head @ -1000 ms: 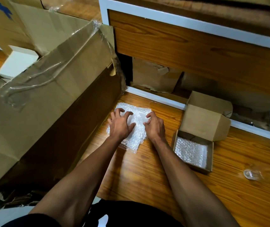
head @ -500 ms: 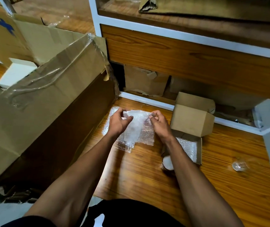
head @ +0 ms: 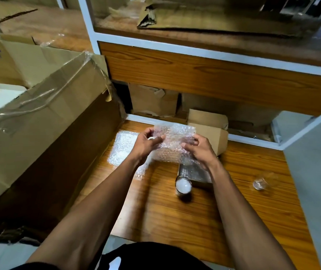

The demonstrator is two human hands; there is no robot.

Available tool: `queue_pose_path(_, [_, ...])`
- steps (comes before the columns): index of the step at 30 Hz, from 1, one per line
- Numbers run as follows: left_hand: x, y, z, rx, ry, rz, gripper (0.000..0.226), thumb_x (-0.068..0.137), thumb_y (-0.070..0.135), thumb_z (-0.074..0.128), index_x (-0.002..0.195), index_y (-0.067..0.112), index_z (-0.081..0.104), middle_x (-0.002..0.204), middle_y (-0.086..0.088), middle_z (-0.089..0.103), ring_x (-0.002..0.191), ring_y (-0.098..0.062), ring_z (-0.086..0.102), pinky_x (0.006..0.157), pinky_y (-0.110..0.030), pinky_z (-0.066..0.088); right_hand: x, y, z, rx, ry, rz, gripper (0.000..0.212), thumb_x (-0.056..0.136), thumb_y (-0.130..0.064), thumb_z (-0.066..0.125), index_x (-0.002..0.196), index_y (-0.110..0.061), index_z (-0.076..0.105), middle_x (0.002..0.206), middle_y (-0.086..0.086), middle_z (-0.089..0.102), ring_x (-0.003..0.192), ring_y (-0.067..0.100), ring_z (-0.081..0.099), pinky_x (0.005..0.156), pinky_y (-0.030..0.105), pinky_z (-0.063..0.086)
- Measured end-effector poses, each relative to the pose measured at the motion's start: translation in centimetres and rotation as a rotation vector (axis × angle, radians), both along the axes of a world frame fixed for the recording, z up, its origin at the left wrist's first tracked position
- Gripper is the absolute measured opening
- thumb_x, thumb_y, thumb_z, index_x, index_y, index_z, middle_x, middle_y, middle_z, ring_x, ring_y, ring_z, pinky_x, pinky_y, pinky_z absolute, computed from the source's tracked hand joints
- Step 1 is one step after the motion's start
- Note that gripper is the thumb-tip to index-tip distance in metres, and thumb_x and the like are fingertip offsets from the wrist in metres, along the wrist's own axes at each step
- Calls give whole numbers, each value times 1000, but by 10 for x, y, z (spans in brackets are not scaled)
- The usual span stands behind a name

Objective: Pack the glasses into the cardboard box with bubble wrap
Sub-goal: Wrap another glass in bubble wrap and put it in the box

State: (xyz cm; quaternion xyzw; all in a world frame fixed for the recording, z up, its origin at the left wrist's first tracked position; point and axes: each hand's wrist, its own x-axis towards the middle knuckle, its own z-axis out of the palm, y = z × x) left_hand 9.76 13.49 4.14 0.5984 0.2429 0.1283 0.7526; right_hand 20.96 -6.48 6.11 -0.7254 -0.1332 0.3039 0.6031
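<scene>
Now both hands, left (head: pixel 146 142) and right (head: pixel 199 151), pinch a bubble wrap sheet (head: pixel 172 142) taut above the tabletop (head: pixel 175 215), probably to wrap the glass (head: pixel 183 186) near the small box (head: pixel 207 131).

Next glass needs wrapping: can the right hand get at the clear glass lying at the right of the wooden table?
Probably yes: clear glass lies in the open, but right hand grips the bubble wrap sheet.

No readable text, labels, brands or numbers anywhere. Only mark: a blue printed shape on the cardboard box (head: pixel 3 61) at far left, cut off by the frame edge, not legible as letters or a logo.
</scene>
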Motion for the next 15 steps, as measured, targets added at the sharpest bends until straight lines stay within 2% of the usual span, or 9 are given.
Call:
queue_pose_path(2, [3, -8, 3, -9, -4, -78, 43, 89, 4, 83, 128, 7, 67, 123, -8, 75, 105, -21, 75, 83, -31, 62, 3, -12, 1, 25, 6, -48, 36, 89, -4, 79, 121, -17, 69, 112, 3, 79, 108, 22, 75, 100, 52, 58])
queue_pose_path(4, [5, -18, 4, 36, 11, -132, 44, 87, -1, 82, 128, 9, 68, 121, -7, 77, 110, -23, 74, 88, -34, 62, 4, -25, 5, 43, -19, -69, 33, 90, -2, 78, 119, -17, 71, 111, 2, 79, 109, 21, 74, 101, 47, 58])
queue_pose_path(7, [8, -30, 2, 105, -26, -145, 24, 87, -10, 77, 103, 9, 74, 104, -6, 77, 99, -21, 72, 83, -33, 61, 5, -43, 9, 48, -74, -64, 24, 89, 3, 76, 100, -18, 75, 113, 4, 76, 113, 27, 71, 94, 45, 61])
queue_pose_path(9, [10, -38, 1, 159, -54, -171, 24, 87, -15, 74, 89, 9, 75, 98, -8, 75, 94, -21, 69, 83, -36, 61, 6, -57, 11, 47, -116, -61, 27, 90, 7, 72, 93, -20, 74, 116, 7, 73, 114, 30, 69, 91, 45, 62])
queue_pose_path(11, [13, -44, 3, 186, -30, -190, 27, 91, -16, 69, 84, 9, 77, 98, -9, 76, 96, -23, 69, 89, -40, 60, 6, -70, 15, 61, -106, -55, 27, 92, 8, 68, 92, -19, 72, 115, 7, 72, 109, 26, 70, 87, 45, 63])
queue_pose_path(13, [16, -51, 5, 227, 15, -187, 33, 97, -15, 59, 84, 9, 77, 98, -6, 77, 99, -17, 71, 87, -31, 58, 7, -81, 18, 61, -92, -31, 25, 94, 8, 64, 94, -16, 70, 115, 6, 69, 105, 23, 68, 77, 39, 63])
queue_pose_path(15, [19, -58, 8, 268, 47, -196, 35, 101, -15, 52, 88, 7, 77, 99, -2, 78, 100, -8, 72, 84, -21, 55, 10, -91, 19, 13, -94, -4, 26, 99, 8, 56, 97, -13, 70, 120, 5, 66, 109, 21, 65, 79, 36, 61])
